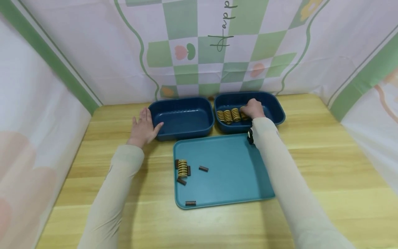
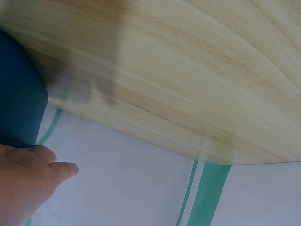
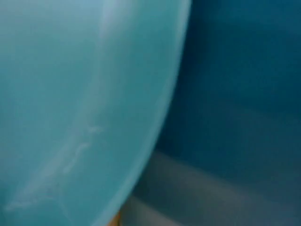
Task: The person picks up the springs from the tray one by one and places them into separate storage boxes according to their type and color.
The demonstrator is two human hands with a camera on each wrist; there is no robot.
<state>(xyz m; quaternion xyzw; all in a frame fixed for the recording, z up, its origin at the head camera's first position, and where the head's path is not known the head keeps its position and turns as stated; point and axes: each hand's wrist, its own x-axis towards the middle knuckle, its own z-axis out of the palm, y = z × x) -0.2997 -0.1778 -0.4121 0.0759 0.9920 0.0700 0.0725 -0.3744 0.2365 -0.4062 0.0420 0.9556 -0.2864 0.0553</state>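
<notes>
My left hand (image 1: 142, 128) rests at the left end of the left dark blue bin (image 1: 183, 135), fingers straight along its outer side and thumb over the rim. That bin holds nothing I can see. Inside the right dark blue bin (image 1: 270, 103), the fingers of my right hand (image 1: 254, 109) are curled at a gold coil spring (image 1: 244, 116), which they partly cover. Several more gold springs (image 1: 228, 117) lie in a row to its left. On the teal tray (image 1: 227, 173), another gold spring (image 1: 182, 168) lies near the left edge. The right wrist view shows neither hand nor spring.
Several small dark coil springs lie on the tray: some close around the gold one, a dark spring (image 1: 203, 168) to its right, and another dark spring (image 1: 190, 203) by the front edge. The wooden table (image 1: 155, 214) ends at a patterned cloth (image 1: 124, 69) behind the bins.
</notes>
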